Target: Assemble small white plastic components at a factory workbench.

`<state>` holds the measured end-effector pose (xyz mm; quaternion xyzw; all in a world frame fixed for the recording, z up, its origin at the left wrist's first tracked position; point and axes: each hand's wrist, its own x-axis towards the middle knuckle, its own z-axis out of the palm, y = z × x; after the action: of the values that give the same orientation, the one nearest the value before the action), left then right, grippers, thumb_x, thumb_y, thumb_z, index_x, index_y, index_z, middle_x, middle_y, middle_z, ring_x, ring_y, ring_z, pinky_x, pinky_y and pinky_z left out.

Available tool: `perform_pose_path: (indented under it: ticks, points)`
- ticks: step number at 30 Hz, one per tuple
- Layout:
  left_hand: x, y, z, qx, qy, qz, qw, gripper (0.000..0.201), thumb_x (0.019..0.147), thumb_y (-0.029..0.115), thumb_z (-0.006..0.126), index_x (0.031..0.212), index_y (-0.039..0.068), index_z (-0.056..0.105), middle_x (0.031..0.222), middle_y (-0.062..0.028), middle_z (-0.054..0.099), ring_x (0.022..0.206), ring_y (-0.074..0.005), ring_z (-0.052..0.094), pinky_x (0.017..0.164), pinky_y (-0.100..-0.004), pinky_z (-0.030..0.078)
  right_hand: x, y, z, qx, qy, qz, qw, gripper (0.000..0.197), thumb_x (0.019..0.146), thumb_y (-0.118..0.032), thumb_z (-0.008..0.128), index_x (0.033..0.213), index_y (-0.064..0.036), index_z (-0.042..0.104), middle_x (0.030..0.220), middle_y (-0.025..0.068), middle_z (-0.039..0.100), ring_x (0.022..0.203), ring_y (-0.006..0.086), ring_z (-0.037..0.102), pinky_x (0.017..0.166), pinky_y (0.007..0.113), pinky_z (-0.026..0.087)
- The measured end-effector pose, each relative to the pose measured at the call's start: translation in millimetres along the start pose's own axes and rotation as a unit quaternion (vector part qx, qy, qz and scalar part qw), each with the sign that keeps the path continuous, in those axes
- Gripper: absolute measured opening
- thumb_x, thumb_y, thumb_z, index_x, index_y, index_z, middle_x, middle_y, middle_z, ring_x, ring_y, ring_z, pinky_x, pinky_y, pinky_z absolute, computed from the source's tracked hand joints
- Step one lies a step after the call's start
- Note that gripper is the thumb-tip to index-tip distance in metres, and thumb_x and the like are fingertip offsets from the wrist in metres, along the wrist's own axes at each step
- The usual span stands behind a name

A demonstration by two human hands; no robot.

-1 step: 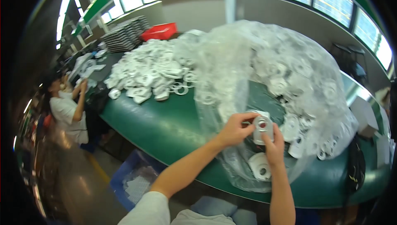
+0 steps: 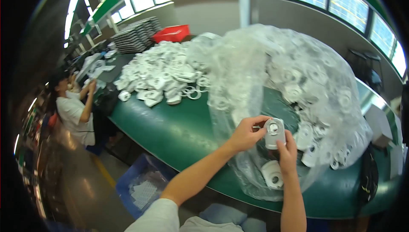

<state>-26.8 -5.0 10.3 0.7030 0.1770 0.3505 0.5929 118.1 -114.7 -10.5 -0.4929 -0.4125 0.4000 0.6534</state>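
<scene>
Between my two hands is a white, oblong plastic part with rounded ends and a round hole near its top. My left hand is closed, its thumb and fingertips pinching the part's upper left edge. Around the lower right side my right hand is closed, thumb on the front face. A larger white plastic piece with a round hole lies on the bag just below my hands. Behind them, a big clear plastic bag covers many similar white parts, some spilling from its mouth.
A heap of white parts lies on the green table. Behind it are a red bin and stacked grey trays. A blue bin stands below the table edge. Boxes stand right; a co-worker works at left.
The whole view has shifted slightly, so the scene sits a little further right and lower. The part in my hands has tilted slightly; the reddish spot in its hole no longer shows.
</scene>
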Motion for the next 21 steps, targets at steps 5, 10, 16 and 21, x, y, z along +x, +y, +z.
perform_pose_path:
  ticks: [5, 10, 16, 21]
  points:
    - [-37.4, 1.9, -79.4, 0.087, 0.231, -0.028, 0.969, 0.032, 0.082, 0.003, 0.052, 0.112, 0.000, 0.061, 0.090, -0.0030, 0.062, 0.071, -0.0072, 0.055, 0.059, -0.0225, 0.046, 6.1, 9.7, -7.4, 0.055, 0.017, 0.002, 0.998, 0.019, 0.094, -0.015, 0.045, 0.099, -0.0012, 0.056, 0.095, 0.0091, 0.061, 0.079, 0.0138, 0.059, 0.053, 0.022, 0.046]
    - [-103.9, -35.9, -257.7, 0.261, 0.451, -0.132, 0.843, 0.026, 0.081, 0.007, 0.054, 0.102, -0.002, 0.066, 0.083, -0.0070, 0.067, 0.071, -0.0113, 0.060, 0.066, -0.0240, 0.047, 9.4, 13.1, 3.0, 0.013, 0.003, 0.006, 1.000, 0.018, 0.094, -0.015, 0.046, 0.092, -0.0012, 0.058, 0.089, 0.0070, 0.062, 0.075, 0.0125, 0.060, 0.052, 0.021, 0.043]
    - [-59.6, 9.0, -308.2, 0.386, 0.519, 0.006, 0.763, 0.028, 0.079, 0.007, 0.058, 0.105, -0.002, 0.064, 0.086, -0.0124, 0.067, 0.072, -0.0181, 0.063, 0.066, -0.0317, 0.049, 10.9, 14.5, -1.5, 0.001, 0.005, 0.015, 1.000, 0.023, 0.095, -0.017, 0.046, 0.087, -0.0004, 0.059, 0.084, 0.0077, 0.063, 0.070, 0.0120, 0.060, 0.050, 0.021, 0.044]
    - [-18.1, 26.8, -185.0, 0.452, 0.246, 0.046, 0.856, 0.020, 0.078, 0.008, 0.061, 0.096, 0.002, 0.066, 0.088, -0.0086, 0.067, 0.078, -0.0178, 0.063, 0.064, -0.0281, 0.049, 11.0, 18.8, -0.6, 0.002, 0.013, 0.013, 1.000, 0.016, 0.093, -0.011, 0.047, 0.088, -0.0014, 0.059, 0.083, 0.0074, 0.063, 0.069, 0.0115, 0.060, 0.049, 0.020, 0.043]
